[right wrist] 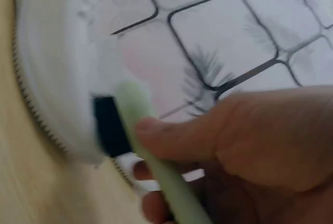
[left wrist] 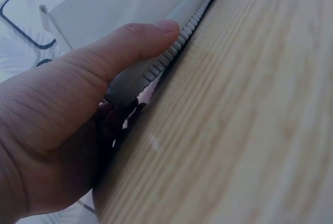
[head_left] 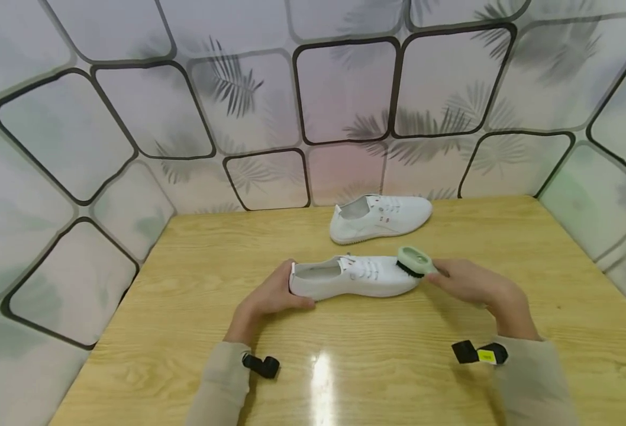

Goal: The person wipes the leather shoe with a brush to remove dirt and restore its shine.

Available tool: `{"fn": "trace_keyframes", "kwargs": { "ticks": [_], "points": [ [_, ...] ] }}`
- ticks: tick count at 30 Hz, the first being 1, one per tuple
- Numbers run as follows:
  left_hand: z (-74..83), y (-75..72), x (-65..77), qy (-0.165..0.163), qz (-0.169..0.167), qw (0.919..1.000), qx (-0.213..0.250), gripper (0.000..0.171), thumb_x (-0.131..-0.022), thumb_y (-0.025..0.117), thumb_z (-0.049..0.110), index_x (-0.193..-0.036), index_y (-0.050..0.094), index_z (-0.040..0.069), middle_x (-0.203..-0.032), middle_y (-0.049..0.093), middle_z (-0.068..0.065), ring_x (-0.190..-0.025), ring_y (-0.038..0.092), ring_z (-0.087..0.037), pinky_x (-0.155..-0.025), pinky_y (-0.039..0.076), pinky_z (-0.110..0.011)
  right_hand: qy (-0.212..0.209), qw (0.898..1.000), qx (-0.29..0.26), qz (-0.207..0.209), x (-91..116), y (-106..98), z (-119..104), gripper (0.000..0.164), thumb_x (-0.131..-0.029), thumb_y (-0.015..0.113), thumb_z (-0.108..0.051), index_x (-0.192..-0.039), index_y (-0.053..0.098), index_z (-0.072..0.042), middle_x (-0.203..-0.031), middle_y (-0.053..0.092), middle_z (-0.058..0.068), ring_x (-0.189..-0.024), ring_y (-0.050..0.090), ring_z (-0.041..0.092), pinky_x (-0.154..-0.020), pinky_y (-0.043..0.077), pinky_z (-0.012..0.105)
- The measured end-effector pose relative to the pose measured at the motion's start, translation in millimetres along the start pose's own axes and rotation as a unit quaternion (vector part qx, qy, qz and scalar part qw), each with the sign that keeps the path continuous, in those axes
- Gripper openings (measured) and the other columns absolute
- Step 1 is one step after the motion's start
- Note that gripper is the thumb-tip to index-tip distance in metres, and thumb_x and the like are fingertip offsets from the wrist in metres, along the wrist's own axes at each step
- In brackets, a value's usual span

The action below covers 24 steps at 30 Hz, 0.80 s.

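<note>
A white lace-up shoe (head_left: 379,284) lies sole down on the wooden table, its toe pointing right. My left hand (head_left: 276,293) grips it by the heel; in the left wrist view the thumb (left wrist: 140,41) presses along the ridged sole edge, while the other fingers are mostly hidden behind the heel. My right hand (head_left: 470,283) holds a pale green brush (head_left: 415,260) by its handle. The brush's dark bristles (right wrist: 110,125) touch the toe of the shoe in the right wrist view, which is somewhat blurred.
A second white shoe (head_left: 382,218) stands farther back, near the table's rear edge, also with its toe to the right. Patterned panels (head_left: 345,89) rise behind and at both sides of the wooden table (head_left: 377,367).
</note>
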<state>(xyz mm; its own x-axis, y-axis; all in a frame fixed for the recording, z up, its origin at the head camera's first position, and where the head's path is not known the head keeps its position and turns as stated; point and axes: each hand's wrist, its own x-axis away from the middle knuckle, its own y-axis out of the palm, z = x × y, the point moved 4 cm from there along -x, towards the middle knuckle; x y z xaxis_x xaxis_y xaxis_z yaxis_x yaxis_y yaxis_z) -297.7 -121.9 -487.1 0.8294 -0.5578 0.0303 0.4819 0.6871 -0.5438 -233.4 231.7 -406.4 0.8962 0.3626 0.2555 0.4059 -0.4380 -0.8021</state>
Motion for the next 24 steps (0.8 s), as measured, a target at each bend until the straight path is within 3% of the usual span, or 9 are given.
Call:
{"fn": "trace_keyframes", "kwargs": {
  "ticks": [2,5,9,12,16,19,22,24],
  "points": [
    [-0.7,-0.8,0.2,-0.007,0.003,1.0000,0.002,0.069,-0.072,0.090,0.022,-0.123,0.046,0.008,-0.122,0.058,-0.007,-0.102,0.057,-0.018,-0.090,0.047,-0.036,0.012,1.000,-0.013,0.010,-5,2,1,0.059,-0.107,0.044,-0.027,-0.146,0.033,0.014,-0.145,0.040,0.035,-0.134,0.036,0.053,-0.104,0.034,0.063],
    [-0.9,-0.9,0.5,-0.009,0.004,0.9999,0.008,0.069,-0.072,0.090,0.021,-0.124,0.046,0.008,-0.124,0.057,-0.007,-0.103,0.057,-0.018,-0.091,0.046,-0.037,-0.009,1.000,-0.014,0.004,-12,5,-5,0.061,-0.107,0.044,-0.031,-0.147,0.032,0.013,-0.147,0.040,0.034,-0.136,0.036,0.050,-0.107,0.032,0.062],
    [-1.1,0.8,-0.9,0.000,-0.002,1.0000,0.004,0.069,-0.073,0.090,0.022,-0.124,0.047,0.008,-0.124,0.058,-0.008,-0.103,0.057,-0.019,-0.091,0.046,-0.037,-0.063,0.997,-0.038,-0.032,-4,3,-6,0.051,-0.105,0.049,-0.030,-0.140,0.049,0.007,-0.135,0.056,0.025,-0.125,0.052,0.040,-0.101,0.043,0.055],
    [-0.5,1.3,-1.3,0.004,-0.005,1.0000,-0.003,0.068,-0.073,0.090,0.023,-0.123,0.047,0.007,-0.123,0.058,-0.008,-0.103,0.057,-0.018,-0.091,0.046,-0.037,-0.061,0.996,-0.058,-0.038,6,-1,2,0.046,-0.104,0.052,-0.026,-0.137,0.054,0.007,-0.129,0.060,0.021,-0.118,0.055,0.034,-0.094,0.047,0.052],
    [0.3,-0.1,0.2,-0.002,-0.003,1.0000,0.000,0.069,-0.072,0.090,0.022,-0.124,0.046,0.008,-0.123,0.057,-0.007,-0.104,0.057,-0.018,-0.092,0.046,-0.037,-0.026,0.999,-0.024,-0.007,3,-1,9,0.056,-0.106,0.048,-0.028,-0.142,0.042,0.014,-0.138,0.051,0.032,-0.127,0.048,0.046,-0.099,0.042,0.059],
    [0.7,-1.1,1.8,-0.006,0.000,1.0000,0.005,0.068,-0.072,0.090,0.021,-0.123,0.046,0.009,-0.124,0.058,-0.007,-0.104,0.057,-0.018,-0.092,0.046,-0.038,-0.034,0.999,-0.004,0.004,-7,2,1,0.060,-0.107,0.045,-0.031,-0.143,0.037,0.016,-0.141,0.046,0.035,-0.131,0.043,0.050,-0.103,0.037,0.061],
    [1.4,-0.1,2.1,0.000,-0.002,1.0000,0.006,0.068,-0.073,0.089,0.022,-0.124,0.046,0.008,-0.125,0.058,-0.007,-0.105,0.057,-0.019,-0.092,0.046,-0.038,-0.068,0.997,-0.025,-0.018,-9,5,-5,0.048,-0.106,0.048,-0.030,-0.131,0.054,0.010,-0.112,0.064,0.025,-0.104,0.061,0.037,-0.090,0.049,0.046],
    [1.9,1.2,1.5,0.005,-0.006,1.0000,0.002,0.068,-0.074,0.089,0.023,-0.125,0.046,0.008,-0.125,0.058,-0.008,-0.105,0.057,-0.019,-0.092,0.046,-0.038,-0.080,0.995,-0.048,-0.039,-2,3,-3,0.041,-0.104,0.051,-0.028,-0.128,0.060,0.005,-0.086,0.059,0.010,-0.079,0.058,0.022,-0.074,0.049,0.035]
  ]
}}
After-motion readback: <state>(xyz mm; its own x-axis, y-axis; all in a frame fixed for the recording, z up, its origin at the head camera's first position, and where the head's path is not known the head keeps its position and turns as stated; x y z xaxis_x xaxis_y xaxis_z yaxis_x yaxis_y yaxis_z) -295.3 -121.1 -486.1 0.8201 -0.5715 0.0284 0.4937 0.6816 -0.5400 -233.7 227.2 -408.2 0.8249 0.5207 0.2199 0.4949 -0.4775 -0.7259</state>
